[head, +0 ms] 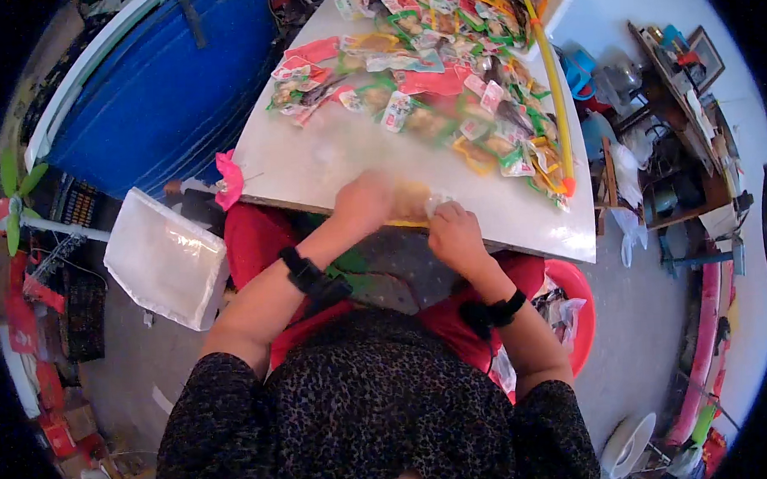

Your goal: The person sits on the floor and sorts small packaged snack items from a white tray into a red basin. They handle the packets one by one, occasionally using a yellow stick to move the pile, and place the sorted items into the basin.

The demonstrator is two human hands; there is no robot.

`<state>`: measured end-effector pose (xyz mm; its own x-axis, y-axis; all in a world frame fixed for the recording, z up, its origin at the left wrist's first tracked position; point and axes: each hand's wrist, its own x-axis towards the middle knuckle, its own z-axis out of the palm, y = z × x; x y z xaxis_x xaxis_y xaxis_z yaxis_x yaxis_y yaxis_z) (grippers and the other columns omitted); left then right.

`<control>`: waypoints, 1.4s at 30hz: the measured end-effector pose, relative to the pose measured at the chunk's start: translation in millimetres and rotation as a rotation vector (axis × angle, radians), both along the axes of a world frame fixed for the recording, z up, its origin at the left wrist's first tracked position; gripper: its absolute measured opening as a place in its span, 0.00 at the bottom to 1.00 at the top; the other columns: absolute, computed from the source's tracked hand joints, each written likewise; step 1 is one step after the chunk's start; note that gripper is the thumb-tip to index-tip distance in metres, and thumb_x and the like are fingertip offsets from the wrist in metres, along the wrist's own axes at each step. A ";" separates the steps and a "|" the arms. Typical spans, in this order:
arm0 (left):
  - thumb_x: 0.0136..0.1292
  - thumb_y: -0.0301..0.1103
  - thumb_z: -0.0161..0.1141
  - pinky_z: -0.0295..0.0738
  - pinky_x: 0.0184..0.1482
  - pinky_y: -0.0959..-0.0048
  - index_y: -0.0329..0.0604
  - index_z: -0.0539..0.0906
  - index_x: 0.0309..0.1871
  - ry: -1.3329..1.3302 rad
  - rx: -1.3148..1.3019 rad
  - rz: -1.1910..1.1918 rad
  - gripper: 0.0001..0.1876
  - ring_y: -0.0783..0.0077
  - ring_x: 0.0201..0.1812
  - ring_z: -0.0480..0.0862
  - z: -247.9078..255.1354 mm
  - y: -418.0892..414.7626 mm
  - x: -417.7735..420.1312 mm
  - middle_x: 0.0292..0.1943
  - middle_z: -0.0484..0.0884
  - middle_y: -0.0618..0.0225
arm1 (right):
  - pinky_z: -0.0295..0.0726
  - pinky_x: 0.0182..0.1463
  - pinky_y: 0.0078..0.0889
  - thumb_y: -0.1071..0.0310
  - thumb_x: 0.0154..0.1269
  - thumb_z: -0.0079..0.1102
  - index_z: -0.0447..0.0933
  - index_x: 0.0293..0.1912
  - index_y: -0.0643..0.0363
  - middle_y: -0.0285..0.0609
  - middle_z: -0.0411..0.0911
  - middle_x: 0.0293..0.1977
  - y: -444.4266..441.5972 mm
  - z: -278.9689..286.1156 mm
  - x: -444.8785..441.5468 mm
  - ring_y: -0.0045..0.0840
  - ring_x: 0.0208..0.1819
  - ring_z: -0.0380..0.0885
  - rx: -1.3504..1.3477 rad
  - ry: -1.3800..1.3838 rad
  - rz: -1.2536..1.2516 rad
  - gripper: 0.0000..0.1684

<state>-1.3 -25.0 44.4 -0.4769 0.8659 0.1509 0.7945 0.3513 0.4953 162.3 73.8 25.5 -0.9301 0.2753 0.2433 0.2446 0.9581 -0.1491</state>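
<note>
At the near edge of a white table (pixel 303 163), a yellow-edged plastic food packet (pixel 410 200) lies between my hands. My right hand (pixel 455 236) pinches the packet's whitish right end. My left hand (pixel 362 198) is at its left end; motion blur hides the fingers, so I cannot tell whether they grip it. Beyond my hands spreads a heap of small sealed food packets (pixel 426 122) with green, red, yellow and white printing. Haze blurs the packets nearest my left hand.
A long yellow rod (pixel 550 84) with orange ends lies along the table's right side. Pink plastic (pixel 229 181) hangs at the left corner. A white foam box (pixel 166 262) and blue tub (pixel 171 88) stand left. A red basin (pixel 583 320) holding wrappers sits by my right leg.
</note>
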 end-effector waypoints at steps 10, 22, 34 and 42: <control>0.48 0.33 0.47 0.69 0.31 0.58 0.38 0.71 0.28 0.015 -0.003 -0.053 0.09 0.51 0.29 0.73 -9.6 6.7 7.9 0.27 0.71 0.53 | 0.65 0.47 0.40 0.65 0.40 0.58 0.62 0.43 0.65 0.57 0.64 0.41 10.7 3.1 4.4 0.48 0.43 0.63 -0.318 0.178 -0.124 0.28; 0.48 0.33 0.47 0.69 0.31 0.58 0.38 0.70 0.29 0.074 -0.038 -0.104 0.08 0.51 0.30 0.73 -10.5 6.1 7.7 0.28 0.72 0.53 | 0.72 0.32 0.31 0.64 0.41 0.59 0.61 0.43 0.73 0.53 0.71 0.33 36.1 -14.0 1.9 0.36 0.29 0.73 -1.078 0.292 -0.702 0.31; 0.47 0.30 0.49 0.71 0.30 0.61 0.41 0.72 0.28 0.141 0.087 -0.029 0.05 0.54 0.29 0.75 -46.0 5.3 6.6 0.27 0.73 0.56 | 0.71 0.38 0.38 0.63 0.43 0.55 0.64 0.40 0.71 0.61 0.71 0.30 41.6 -7.2 -4.9 0.45 0.36 0.72 -0.678 0.075 -0.610 0.26; 0.48 0.31 0.49 0.71 0.28 0.61 0.44 0.74 0.29 0.242 0.193 -0.049 0.05 0.56 0.26 0.75 -58.8 4.8 3.5 0.26 0.73 0.58 | 0.74 0.33 0.28 0.69 0.48 0.53 0.66 0.41 0.71 0.49 0.74 0.30 34.5 6.7 -5.1 0.28 0.33 0.75 -1.579 0.249 -0.358 0.20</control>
